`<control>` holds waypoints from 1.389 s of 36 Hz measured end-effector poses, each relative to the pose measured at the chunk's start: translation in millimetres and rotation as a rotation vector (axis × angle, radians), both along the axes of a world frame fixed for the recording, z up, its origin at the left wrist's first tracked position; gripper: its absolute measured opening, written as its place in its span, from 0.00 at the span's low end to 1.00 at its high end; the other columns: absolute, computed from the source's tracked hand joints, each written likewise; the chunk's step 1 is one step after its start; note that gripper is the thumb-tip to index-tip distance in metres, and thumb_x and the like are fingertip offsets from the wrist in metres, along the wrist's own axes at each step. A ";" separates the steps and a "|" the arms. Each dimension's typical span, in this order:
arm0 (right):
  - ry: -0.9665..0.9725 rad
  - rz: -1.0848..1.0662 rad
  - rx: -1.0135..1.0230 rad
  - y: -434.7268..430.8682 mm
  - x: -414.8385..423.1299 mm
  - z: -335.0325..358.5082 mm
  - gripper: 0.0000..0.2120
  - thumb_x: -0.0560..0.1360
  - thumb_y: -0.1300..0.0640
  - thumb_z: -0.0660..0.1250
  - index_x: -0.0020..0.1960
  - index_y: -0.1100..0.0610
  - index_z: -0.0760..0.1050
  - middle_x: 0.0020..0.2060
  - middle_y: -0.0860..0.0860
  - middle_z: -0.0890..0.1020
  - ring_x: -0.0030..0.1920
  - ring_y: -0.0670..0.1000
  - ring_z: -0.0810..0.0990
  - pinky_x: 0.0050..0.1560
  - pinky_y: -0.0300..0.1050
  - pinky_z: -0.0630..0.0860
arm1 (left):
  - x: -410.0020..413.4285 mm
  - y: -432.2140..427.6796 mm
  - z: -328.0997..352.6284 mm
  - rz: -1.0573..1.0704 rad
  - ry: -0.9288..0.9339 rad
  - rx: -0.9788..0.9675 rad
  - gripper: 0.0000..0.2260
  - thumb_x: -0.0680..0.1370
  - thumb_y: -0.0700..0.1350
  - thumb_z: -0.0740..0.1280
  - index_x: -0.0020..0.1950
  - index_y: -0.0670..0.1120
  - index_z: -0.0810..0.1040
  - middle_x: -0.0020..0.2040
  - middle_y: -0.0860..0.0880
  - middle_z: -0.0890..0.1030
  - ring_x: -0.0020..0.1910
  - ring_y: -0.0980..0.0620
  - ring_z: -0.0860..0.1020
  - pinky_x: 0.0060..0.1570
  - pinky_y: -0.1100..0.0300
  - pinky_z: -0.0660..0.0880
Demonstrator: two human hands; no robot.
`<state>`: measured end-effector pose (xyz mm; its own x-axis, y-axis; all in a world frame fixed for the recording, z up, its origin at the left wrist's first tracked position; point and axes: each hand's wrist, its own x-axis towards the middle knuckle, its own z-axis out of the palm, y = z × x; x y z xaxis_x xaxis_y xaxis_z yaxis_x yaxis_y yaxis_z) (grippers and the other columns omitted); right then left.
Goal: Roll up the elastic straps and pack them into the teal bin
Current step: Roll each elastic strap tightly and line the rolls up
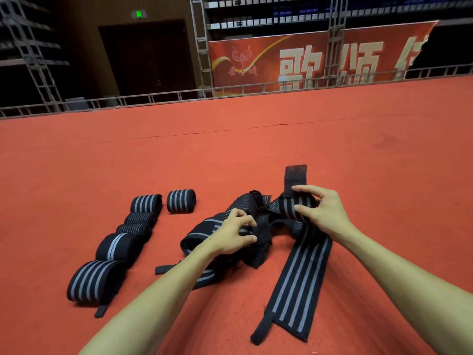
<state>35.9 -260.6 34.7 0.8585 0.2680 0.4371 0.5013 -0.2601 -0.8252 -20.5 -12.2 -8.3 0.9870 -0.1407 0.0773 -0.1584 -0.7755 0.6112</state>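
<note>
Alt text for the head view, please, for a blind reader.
Two bare hands work a tangled pile of black, grey-striped elastic straps on red carpet: the left hand pinches into the pile, the right hand grips a partly rolled strap. A row of rolled straps sits at left; no bin shows.

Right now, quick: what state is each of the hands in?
Left hand: closed, pinching a black strap end.
Right hand: closed, fingers curled round a grey-striped strap.

Bare left hand (230, 235), bare right hand (325, 213), bare forearms (163, 290).
</note>
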 end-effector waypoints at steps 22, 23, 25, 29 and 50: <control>0.012 0.009 -0.033 13.3 -4.5 -7.8 0.20 0.69 0.68 0.75 0.57 0.50 0.82 0.55 0.45 0.83 0.60 0.44 0.79 0.67 0.44 0.73 | -28.7 20.4 -18.8 0.156 -0.053 -0.395 0.08 0.75 0.43 0.74 0.44 0.48 0.74 0.51 0.49 0.70 0.40 0.72 0.73 0.48 0.77 0.69; 0.011 0.007 -0.034 13.1 -4.8 -8.3 0.20 0.69 0.68 0.75 0.57 0.50 0.82 0.55 0.45 0.83 0.59 0.44 0.79 0.67 0.43 0.73 | -28.4 18.8 -19.2 0.177 -0.077 -0.394 0.09 0.75 0.44 0.73 0.42 0.48 0.74 0.50 0.50 0.70 0.39 0.71 0.73 0.46 0.76 0.69; 0.010 0.007 -0.033 13.0 -5.2 -8.7 0.20 0.69 0.68 0.75 0.57 0.50 0.82 0.54 0.45 0.83 0.59 0.44 0.79 0.66 0.43 0.73 | -29.1 16.3 -18.7 0.202 -0.099 -0.428 0.11 0.74 0.51 0.73 0.41 0.48 0.74 0.49 0.51 0.71 0.39 0.68 0.74 0.46 0.71 0.70; 0.016 0.010 -0.031 11.8 -6.4 -7.8 0.20 0.69 0.69 0.75 0.57 0.51 0.82 0.54 0.45 0.82 0.59 0.44 0.79 0.65 0.40 0.72 | -29.8 14.7 -19.3 0.263 -0.159 -0.456 0.21 0.68 0.67 0.67 0.40 0.48 0.77 0.47 0.50 0.76 0.40 0.56 0.75 0.48 0.56 0.73; 0.022 0.028 -0.011 11.8 -6.7 -13.0 0.20 0.70 0.68 0.74 0.57 0.49 0.82 0.56 0.46 0.83 0.60 0.46 0.80 0.66 0.44 0.74 | -37.8 10.6 -19.2 0.330 -0.231 -0.300 0.10 0.77 0.43 0.71 0.40 0.49 0.71 0.37 0.56 0.75 0.35 0.61 0.72 0.41 0.65 0.69</control>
